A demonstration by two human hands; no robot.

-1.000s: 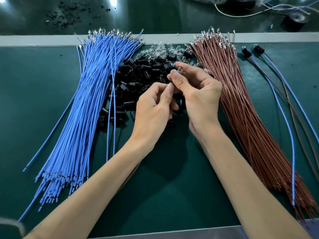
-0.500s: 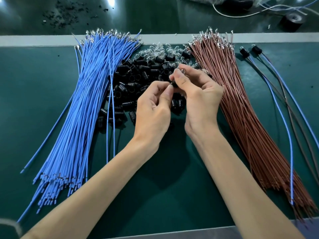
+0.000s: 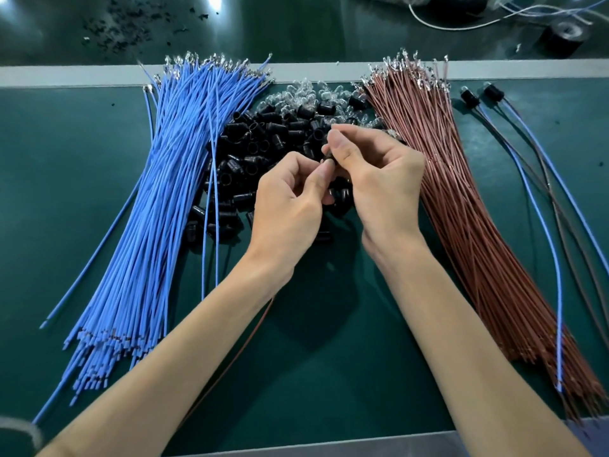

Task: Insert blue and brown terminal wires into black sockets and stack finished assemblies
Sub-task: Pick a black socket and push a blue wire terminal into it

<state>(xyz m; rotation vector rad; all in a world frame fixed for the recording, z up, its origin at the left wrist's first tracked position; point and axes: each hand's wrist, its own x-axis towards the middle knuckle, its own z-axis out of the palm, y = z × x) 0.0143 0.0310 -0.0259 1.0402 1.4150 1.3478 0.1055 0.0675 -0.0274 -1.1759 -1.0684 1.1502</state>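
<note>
Past blue wires (image 3: pixel 158 209) left of the left hand (image 3: pixel 286 206), drawn slightly back off the socket pile (image 3: pixel 263 143) since a second ago: left hand pinching a brown wire (image 3: pixel 241 344) at the black socket (image 3: pixel 329 159) gripped by the right hand (image 3: pixel 382 186), probably mid-insertion, with finished assemblies (image 3: pixel 470 97) well right of it.

blue wires (image 3: pixel 158 209): big fanned bundle, left side, metal terminals at far end. brown wires (image 3: pixel 461 209): same deal, right side. black sockets (image 3: pixel 263 140): loose pile btw the bundles. single socket (image 3: pixel 329 159) pinched by left hand (image 3: pixel 286 209) + right hand (image 3: pixel 379 186) over pile. 2 finished assemblies (image 3: pixel 478 97) far right, side by side, wires trailing toward near edge.
</note>
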